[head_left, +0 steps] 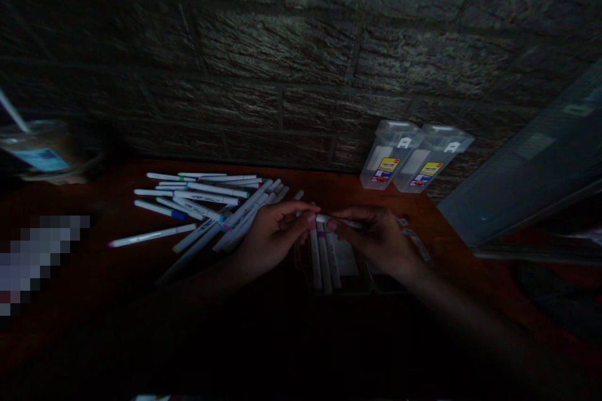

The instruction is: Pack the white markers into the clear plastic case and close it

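Observation:
Between my two hands, above an open clear plastic case (362,292), a white marker (323,218) lies roughly level. My left hand (277,232) pinches its left end between thumb and fingertips. The right end is in the fingers of my right hand (379,235), which partly cover it. Below, several white markers (324,260) lie side by side in the left part of the case, one with a purple band. Left of my left hand spreads a loose pile of white markers (211,194) with differently coloured ends.
Two clear lidded cases (383,166) with yellow and blue labels stand upright against the brick wall (310,50). A drink cup (42,147) with a straw is at the far left of the wooden table (117,276). A grey panel (527,156) rises at the right.

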The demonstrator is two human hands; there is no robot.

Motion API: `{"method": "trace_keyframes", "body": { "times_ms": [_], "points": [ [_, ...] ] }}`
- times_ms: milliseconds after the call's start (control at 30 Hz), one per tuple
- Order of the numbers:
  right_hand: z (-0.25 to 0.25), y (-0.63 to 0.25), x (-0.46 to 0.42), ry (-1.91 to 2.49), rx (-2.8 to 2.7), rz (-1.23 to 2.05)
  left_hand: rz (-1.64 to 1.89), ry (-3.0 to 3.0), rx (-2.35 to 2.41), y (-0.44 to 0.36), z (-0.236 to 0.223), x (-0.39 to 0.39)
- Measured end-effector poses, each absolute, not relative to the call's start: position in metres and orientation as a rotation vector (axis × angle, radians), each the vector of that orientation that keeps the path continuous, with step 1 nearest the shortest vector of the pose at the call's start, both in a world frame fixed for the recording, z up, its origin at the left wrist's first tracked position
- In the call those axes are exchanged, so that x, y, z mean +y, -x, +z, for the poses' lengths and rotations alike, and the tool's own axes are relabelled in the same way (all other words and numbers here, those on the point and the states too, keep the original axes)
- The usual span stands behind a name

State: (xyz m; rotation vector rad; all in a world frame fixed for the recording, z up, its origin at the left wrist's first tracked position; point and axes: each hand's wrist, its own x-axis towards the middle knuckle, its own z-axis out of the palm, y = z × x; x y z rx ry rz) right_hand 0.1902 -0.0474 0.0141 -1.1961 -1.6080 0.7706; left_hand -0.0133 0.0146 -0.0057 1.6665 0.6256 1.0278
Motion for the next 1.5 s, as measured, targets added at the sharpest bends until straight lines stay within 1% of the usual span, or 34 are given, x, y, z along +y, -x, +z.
{"method": "trace_keyframes", "body": {
  "times_ms": [200,433,667,833,1133,1333,1400,1500],
  "points": [
    [0.0158,-0.1893,-0.0477,1.198,-1.608,0.770,1.043,-1.661,0.640,0.0140,-0.0054,0.0176],
    [0.0159,-0.1929,-0.0477,1.243,-1.658,0.953,1.011,-1.737,0.610,0.0135,-0.0082,0.0154],
    [0.0156,-0.1892,-0.0495,1.190,-1.665,0.939,0.970,-1.663,0.551,0.0119,-0.0099,0.0162],
    [0.0150,-0.1894,-0.0487,1.217,-1.679,0.882,0.929,-1.725,0.560,0.0133,-0.0091,0.0138],
    [0.0102,-0.1924,-0.0505,1.239,-1.777,0.826,1.002,-1.586,0.553,0.0116,-0.0128,0.0160],
    [0.0129,-0.1912,-0.0527,1.263,-1.854,0.703,1.074,-1.542,0.618,0.0121,-0.0064,0.0164],
    [0.0133,-0.1914,-0.0537,1.264,-1.840,0.720,1.092,-1.518,0.606,0.0125,-0.0050,0.0162],
    [0.0120,-0.1904,-0.0551,1.255,-1.788,0.833,1.097,-1.507,0.599,0.0130,-0.0048,0.0163]
  ]
}}
